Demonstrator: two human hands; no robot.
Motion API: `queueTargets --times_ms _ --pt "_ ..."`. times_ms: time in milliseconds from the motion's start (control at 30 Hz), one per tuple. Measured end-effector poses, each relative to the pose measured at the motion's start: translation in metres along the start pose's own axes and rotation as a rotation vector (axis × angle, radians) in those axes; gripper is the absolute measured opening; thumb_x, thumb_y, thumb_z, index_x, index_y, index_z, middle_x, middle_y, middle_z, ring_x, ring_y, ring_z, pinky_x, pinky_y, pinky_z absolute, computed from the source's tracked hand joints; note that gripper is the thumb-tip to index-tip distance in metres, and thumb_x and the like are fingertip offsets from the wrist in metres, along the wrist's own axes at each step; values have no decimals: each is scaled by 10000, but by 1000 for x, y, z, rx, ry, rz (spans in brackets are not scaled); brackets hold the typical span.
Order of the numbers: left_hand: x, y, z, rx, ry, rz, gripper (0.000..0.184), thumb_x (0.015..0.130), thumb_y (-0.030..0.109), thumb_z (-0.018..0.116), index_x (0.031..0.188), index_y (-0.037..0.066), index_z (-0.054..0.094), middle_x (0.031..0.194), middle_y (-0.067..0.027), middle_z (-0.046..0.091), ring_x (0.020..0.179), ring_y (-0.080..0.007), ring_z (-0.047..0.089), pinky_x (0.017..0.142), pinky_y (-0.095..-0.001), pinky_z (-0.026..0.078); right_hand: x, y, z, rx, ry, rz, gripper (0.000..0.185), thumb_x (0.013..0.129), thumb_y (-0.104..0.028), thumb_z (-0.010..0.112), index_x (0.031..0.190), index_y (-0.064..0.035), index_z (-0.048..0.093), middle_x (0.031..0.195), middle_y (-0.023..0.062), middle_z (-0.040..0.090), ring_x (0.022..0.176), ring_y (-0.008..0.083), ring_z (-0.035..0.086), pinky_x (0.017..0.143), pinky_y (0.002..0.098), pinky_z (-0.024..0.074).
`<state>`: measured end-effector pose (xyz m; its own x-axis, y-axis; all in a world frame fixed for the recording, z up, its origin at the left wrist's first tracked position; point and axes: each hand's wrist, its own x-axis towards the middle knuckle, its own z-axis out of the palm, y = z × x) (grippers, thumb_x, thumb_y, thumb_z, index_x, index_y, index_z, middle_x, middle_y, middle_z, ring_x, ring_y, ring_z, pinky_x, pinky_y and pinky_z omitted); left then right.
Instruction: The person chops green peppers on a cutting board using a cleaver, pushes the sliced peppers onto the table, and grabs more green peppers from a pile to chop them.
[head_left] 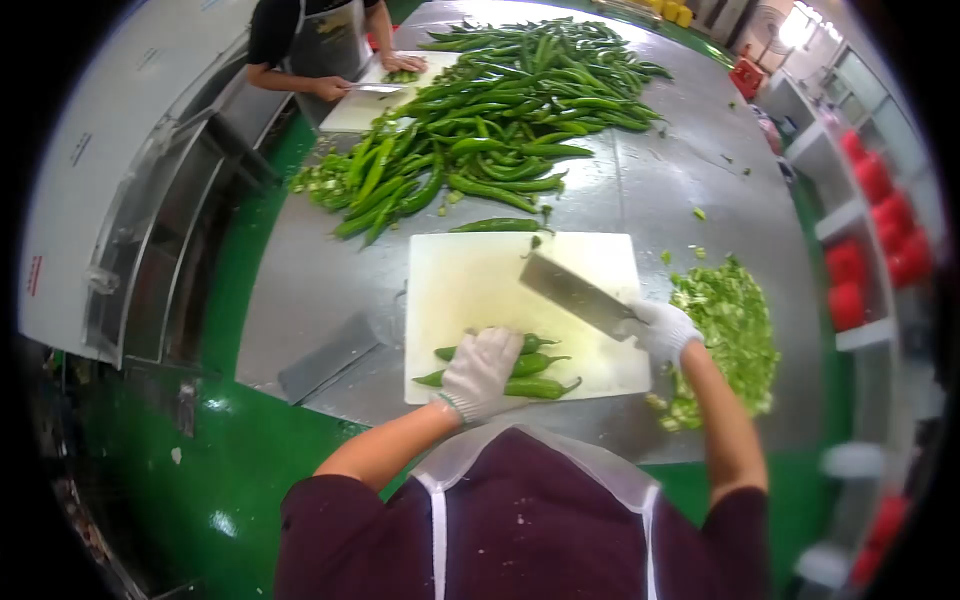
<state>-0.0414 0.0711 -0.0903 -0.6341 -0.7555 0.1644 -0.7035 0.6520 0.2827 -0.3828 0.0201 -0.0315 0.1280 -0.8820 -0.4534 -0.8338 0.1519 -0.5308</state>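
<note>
My left hand [482, 372], in a white knit glove, presses down across several long green chili peppers [540, 387]. The peppers lie side by side near the front of a white cutting board [520, 290], stems pointing right. Over the right part of the board, my right hand [660, 331], also gloved, grips the handle of a cleaver [575, 294]. Its broad blade points up and left, apart from the peppers under my left hand. A heap of chopped green chili [728, 335] sits just right of the board, close to my right hand.
A large pile of whole green chilies [520, 110] covers the far part of the steel table [690, 190]. At the far left a co-worker [325, 50] holds a knife at another white board [345, 115]. Red items [880, 210] stand on shelves at right.
</note>
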Motion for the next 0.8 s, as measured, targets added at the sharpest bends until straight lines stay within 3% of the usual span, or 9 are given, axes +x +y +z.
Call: queueTargets --times_ms 100,167,200,267,433,533,567,700,800 --pt "-3 -4 6 -26 148 37 952 778 585 740 1416 -52 435 1310 -207 520 1224 -341 505 978 -460 396 51 -15 -20 -284 -158 37 365 907 -362 716 1190 -132 699 1021 153 733 924 277 706 829 393 553" --pt "-3 -6 6 -21 174 46 1012 699 528 837 1402 -81 437 1320 -231 531 1204 -377 538 970 -475 426 93 -11 -33 -362 -47 32 425 918 -351 707 1304 -176 671 1138 176 725 1049 293 691 916 380 530" --pt "-1 -5 0 -30 107 2 1021 709 538 824 1415 -84 428 1336 -235 528 1215 -378 537 982 -472 424 107 -6 -34 -135 114 -95 389 927 -319 686 1283 -162 675 1091 168 732 985 290 697 876 392 536" --pt "8 -3 -13 -42 -51 -77 1038 730 559 799 1440 -89 409 1369 -243 521 1238 -379 533 1007 -465 421 121 -34 -47 -17 195 132 350 930 -287 657 1244 -131 661 990 177 723 851 310 680 778 436 525" --pt "47 -6 3 60 -142 -238 1090 760 620 722 1495 -97 358 1483 -261 455 1319 -375 497 1064 -430 403 72 -70 -39 -40 447 19 344 947 -311 631 1228 -113 613 957 189 709 831 327 686 763 447 527" --pt "58 -5 9 45 -105 -238 1091 760 620 711 1503 -95 355 1515 -263 427 1351 -374 477 1086 -430 389 10 -65 -17 -58 331 30 285 975 -227 618 1226 -94 590 888 90 674 700 167 616 626 332 516" --pt "60 -7 11 39 -71 -227 1087 759 615 712 1503 -93 358 1522 -263 421 1357 -375 472 1092 -433 384 -13 -72 -15 85 185 210 319 987 -241 614 1262 -89 566 923 89 685 721 167 634 659 337 544" --pt "53 -8 17 29 -5 -271 1066 756 615 703 1487 -90 380 1505 -271 426 1367 -383 448 1116 -465 343 -66 -26 30 -47 121 372 379 990 -360 535 1252 -87 528 1041 271 692 973 470 659 850 541 507" --pt "52 -8 11 37 -45 -250 1058 765 615 693 1482 -96 380 1509 -272 418 1378 -399 421 1117 -477 329 -84 -38 52 -126 135 381 379 983 -353 523 1256 -89 531 1078 283 685 1017 469 657 886 546 509"
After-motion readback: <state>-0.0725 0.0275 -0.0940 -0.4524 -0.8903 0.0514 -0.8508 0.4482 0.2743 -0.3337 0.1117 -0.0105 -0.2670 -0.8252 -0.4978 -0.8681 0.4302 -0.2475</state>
